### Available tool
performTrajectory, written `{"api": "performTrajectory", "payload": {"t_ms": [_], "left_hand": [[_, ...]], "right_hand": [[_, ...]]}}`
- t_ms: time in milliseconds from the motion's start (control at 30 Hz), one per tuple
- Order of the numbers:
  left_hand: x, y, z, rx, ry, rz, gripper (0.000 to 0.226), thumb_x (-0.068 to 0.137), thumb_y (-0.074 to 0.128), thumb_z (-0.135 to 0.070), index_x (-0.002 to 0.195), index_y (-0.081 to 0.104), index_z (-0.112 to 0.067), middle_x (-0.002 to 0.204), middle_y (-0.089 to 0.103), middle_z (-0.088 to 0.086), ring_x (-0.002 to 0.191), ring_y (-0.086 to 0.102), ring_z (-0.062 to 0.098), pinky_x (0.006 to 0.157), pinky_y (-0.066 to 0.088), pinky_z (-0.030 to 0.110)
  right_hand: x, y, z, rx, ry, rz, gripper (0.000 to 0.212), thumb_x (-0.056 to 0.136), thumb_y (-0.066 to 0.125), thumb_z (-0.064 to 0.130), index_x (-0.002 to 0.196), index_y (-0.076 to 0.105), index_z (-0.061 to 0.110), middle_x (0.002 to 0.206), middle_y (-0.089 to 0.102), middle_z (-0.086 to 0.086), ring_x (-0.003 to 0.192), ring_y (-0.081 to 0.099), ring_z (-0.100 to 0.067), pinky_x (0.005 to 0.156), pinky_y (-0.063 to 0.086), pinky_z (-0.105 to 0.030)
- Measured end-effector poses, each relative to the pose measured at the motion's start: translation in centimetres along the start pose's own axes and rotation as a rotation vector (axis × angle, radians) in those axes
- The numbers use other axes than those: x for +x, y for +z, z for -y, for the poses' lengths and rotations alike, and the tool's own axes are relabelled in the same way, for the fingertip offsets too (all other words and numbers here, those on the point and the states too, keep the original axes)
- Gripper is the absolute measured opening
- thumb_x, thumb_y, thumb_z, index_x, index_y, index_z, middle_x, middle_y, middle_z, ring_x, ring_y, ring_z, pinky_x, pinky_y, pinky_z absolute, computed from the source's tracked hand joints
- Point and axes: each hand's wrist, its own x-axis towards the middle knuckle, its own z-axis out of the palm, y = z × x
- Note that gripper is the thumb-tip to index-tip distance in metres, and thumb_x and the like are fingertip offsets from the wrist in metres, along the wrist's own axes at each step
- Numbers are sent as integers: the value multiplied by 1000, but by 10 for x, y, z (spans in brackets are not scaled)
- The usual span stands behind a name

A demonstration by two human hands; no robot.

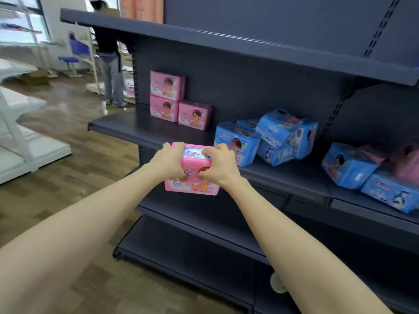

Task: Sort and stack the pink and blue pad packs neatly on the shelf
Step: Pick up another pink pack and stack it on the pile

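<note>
Both hands are on one pink pack [192, 177], held in the air just in front of the shelf [127, 130] edge. Left hand [169, 163] curls round its left end and right hand [218, 165] round its right end. Fingers go over the top and thumbs press into the front face. Neither hand is free.

Pink stack [167, 96] sits up and to the left of the hands, at the shelf back. It is two packs one on the other, with a third upright just beside them on the right, apparently touching. Blue heap [267, 137] lies just right of the right hand, tumbled, with packs tilted and leaning on each other. Farther right are more blue packs [349, 165] with something pink among them, too blurred to be sure what it is.

Handling, judged from the look: a film-wrapped soft pack, likely light and squashy, wrapper probably slick. It should dent rather than break. Best taken by the two short ends with whole fingers, as it is now, not by pinching loose film. The likely spot is on top of the lone third pack. The main risk is that it slides off or sits crooked if set down tilted.
</note>
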Motion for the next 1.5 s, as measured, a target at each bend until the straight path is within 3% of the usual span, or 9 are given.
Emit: {"api": "performTrajectory", "payload": {"t_ms": [233,500,600,900,1100,1233,1500], "left_hand": [[-12,-24,50,-24,-98,-67,79,70,78,-22,135,33,-17,115,40,12,102,51,29,84,46,34],[14,-37,90,-6,-158,-98,82,64,81,-27,132,36,-17,112,43,10,98,52,26,84,49,36],[33,-43,97,-8,-155,-113,83,65,82,-25,134,36,-18,115,44,10,97,51,22,84,48,34],[117,-70,104,-14,-97,-193,91,64,81,-25,140,33,-21,119,44,11,109,50,29,87,43,36],[176,-70,103,8,-40,-169,86,68,78,-23,141,32,-19,136,30,14,109,52,38,90,47,40],[211,-67,98,56,23,-182,82,69,76,-30,138,34,-17,133,32,15,106,54,39,88,48,40],[254,-51,85,46,157,-130,84,68,75,-42,137,36,-15,132,35,10,109,53,34,89,49,45]], "right_hand": [[25,22,47,29,-117,28,47,75,68,18,121,55,14,119,41,-9,105,39,-30,83,32,-24],[70,40,70,49,-166,79,50,76,69,19,123,54,15,119,40,-10,106,39,-30,83,31,-23],[91,45,71,67,-167,89,55,76,70,21,127,52,16,121,40,-9,109,38,-30,86,32,-24],[175,35,67,46,-134,28,64,72,74,22,130,50,16,122,40,-12,114,39,-33,96,38,-36],[228,32,57,-22,-98,-16,64,68,75,20,129,53,17,125,45,-14,113,47,-34,98,41,-35],[253,35,46,-23,-47,-19,62,71,72,19,130,52,20,125,42,-13,114,48,-35,97,44,-34],[266,38,23,-120,77,-33,64,79,69,33,137,44,21,141,33,-13,131,33,-35,114,22,-36]]}}
